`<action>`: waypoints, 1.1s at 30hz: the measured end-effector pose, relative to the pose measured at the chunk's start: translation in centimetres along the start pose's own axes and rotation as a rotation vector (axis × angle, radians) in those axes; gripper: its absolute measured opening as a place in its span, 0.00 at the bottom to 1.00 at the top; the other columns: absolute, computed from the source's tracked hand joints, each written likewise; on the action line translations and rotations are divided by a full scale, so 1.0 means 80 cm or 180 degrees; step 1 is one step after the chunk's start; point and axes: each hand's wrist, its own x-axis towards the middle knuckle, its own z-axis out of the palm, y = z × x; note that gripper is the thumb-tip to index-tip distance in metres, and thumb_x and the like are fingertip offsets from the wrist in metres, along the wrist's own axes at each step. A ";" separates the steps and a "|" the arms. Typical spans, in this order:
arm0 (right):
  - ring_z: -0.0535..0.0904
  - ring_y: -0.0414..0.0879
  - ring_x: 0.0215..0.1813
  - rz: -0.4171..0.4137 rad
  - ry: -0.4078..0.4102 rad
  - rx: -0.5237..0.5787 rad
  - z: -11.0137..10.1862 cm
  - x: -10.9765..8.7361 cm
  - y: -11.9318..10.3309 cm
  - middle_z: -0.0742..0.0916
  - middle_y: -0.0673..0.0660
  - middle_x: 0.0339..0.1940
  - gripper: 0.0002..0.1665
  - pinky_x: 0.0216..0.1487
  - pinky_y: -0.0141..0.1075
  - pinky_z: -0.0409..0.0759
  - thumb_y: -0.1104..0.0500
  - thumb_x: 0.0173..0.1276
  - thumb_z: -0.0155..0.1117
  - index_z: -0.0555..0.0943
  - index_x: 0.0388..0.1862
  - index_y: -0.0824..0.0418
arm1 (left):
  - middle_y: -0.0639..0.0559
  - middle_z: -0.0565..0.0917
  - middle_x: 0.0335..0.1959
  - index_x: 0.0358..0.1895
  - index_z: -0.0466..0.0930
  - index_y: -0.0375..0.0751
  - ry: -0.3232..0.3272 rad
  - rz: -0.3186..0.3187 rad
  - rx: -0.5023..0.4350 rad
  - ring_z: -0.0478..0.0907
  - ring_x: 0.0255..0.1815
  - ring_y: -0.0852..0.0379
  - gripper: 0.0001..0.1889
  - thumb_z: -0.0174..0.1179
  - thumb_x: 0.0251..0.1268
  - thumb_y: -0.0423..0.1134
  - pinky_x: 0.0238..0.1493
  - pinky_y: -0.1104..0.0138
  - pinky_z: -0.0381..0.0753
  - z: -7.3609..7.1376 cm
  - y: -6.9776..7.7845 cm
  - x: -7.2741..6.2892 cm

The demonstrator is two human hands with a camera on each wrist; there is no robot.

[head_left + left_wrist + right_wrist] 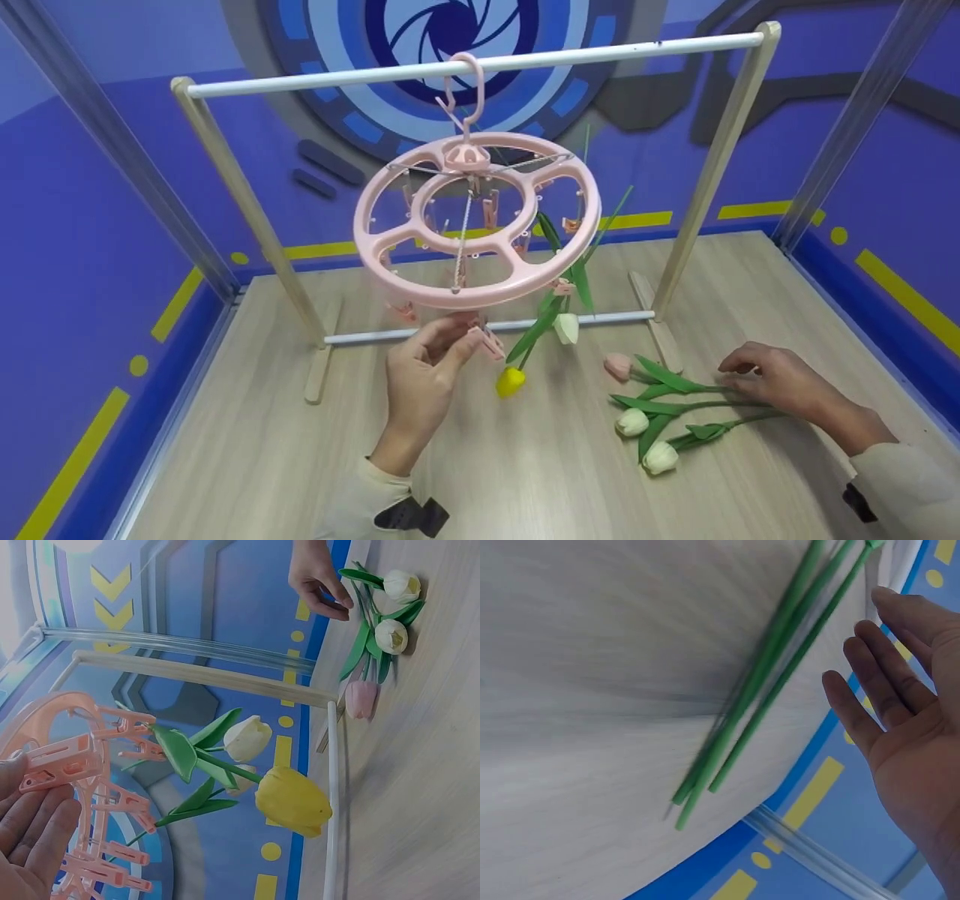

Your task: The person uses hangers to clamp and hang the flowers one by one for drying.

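My left hand [427, 371] pinches a pink clothespin [491, 343] at the near lower edge of a round pink drying hanger [525, 281]. In the left wrist view that clothespin [64, 761] has no flower in it. Clipped upside down at the hanger's right side are a yellow tulip [511, 382] and a white tulip [567, 328]; another white bloom [241, 778] shows behind. A pink tulip [619, 367] and two white tulips [632, 422] lie on the table. Close by their stems [761, 675], my right hand [776, 379] holds nothing, fingers apart in the right wrist view.
The hanger hooks over the white top bar [600, 54] of a stand with wooden legs [712, 172]. A lower white bar [615, 319] crosses behind the hanging tulips. Other pink clothespins [405, 311] dangle around the ring. Blue-purple walls [97, 225] enclose the wooden tabletop [525, 480].
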 end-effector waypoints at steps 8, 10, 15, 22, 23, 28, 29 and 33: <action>0.85 0.45 0.39 0.0142 -0.0286 0.0069 0.004 -0.005 0.006 0.86 0.48 0.37 0.11 0.39 0.41 0.86 0.70 0.61 0.79 0.89 0.39 0.58 | 0.51 0.92 0.46 0.53 0.88 0.33 0.0005 0.0055 -0.0040 0.90 0.44 0.54 0.13 0.72 0.69 0.31 0.52 0.59 0.89 0.000 0.000 0.001; 0.84 0.43 0.38 0.0167 -0.0301 -0.0002 0.004 -0.005 0.008 0.85 0.47 0.36 0.11 0.39 0.40 0.85 0.70 0.60 0.79 0.89 0.38 0.57 | 0.51 0.92 0.46 0.53 0.88 0.33 0.0005 0.0060 -0.0038 0.90 0.44 0.54 0.12 0.72 0.69 0.31 0.52 0.59 0.89 0.000 0.000 0.001; 0.81 0.39 0.36 0.0151 -0.0273 -0.0152 0.007 -0.006 0.012 0.84 0.44 0.34 0.13 0.38 0.39 0.84 0.71 0.59 0.79 0.89 0.34 0.54 | 0.52 0.92 0.46 0.54 0.88 0.33 -0.0010 0.0067 -0.0022 0.89 0.44 0.54 0.13 0.72 0.69 0.31 0.51 0.61 0.89 0.000 0.000 0.000; 0.78 0.35 0.36 0.0040 -0.0052 -0.0109 0.006 -0.010 0.010 0.83 0.43 0.35 0.17 0.35 0.38 0.82 0.73 0.58 0.79 0.86 0.34 0.51 | 0.52 0.92 0.46 0.54 0.88 0.34 -0.0013 0.0020 -0.0025 0.89 0.44 0.54 0.12 0.72 0.70 0.32 0.52 0.61 0.89 0.000 0.001 0.000; 0.78 0.34 0.37 0.0019 0.0004 -0.0105 0.005 -0.010 0.009 0.83 0.43 0.35 0.18 0.35 0.37 0.82 0.74 0.58 0.78 0.86 0.34 0.51 | 0.52 0.92 0.46 0.54 0.88 0.34 -0.0014 0.0012 -0.0023 0.89 0.44 0.54 0.12 0.72 0.70 0.32 0.52 0.61 0.89 0.000 0.001 0.000; 0.81 0.33 0.38 -0.0136 0.0242 -0.0033 -0.006 -0.002 -0.005 0.85 0.44 0.36 0.17 0.38 0.30 0.83 0.75 0.59 0.77 0.87 0.36 0.53 | 0.53 0.92 0.46 0.54 0.88 0.35 -0.0019 0.0003 -0.0011 0.89 0.44 0.54 0.12 0.72 0.70 0.33 0.53 0.61 0.89 0.000 0.002 0.000; 0.81 0.33 0.39 -0.0170 0.0283 -0.0010 -0.009 0.000 -0.009 0.85 0.44 0.36 0.18 0.40 0.28 0.83 0.76 0.59 0.76 0.87 0.37 0.53 | 0.53 0.92 0.46 0.54 0.88 0.35 -0.0018 0.0002 -0.0010 0.89 0.44 0.54 0.12 0.72 0.70 0.33 0.53 0.61 0.89 0.000 0.002 0.000; 0.83 0.34 0.39 -0.0336 0.0410 0.0107 -0.019 0.008 -0.025 0.86 0.46 0.36 0.20 0.43 0.20 0.81 0.76 0.58 0.78 0.88 0.38 0.53 | 0.53 0.92 0.46 0.54 0.88 0.34 -0.0004 0.0002 -0.0015 0.89 0.44 0.54 0.13 0.73 0.69 0.33 0.51 0.62 0.89 0.001 0.003 0.000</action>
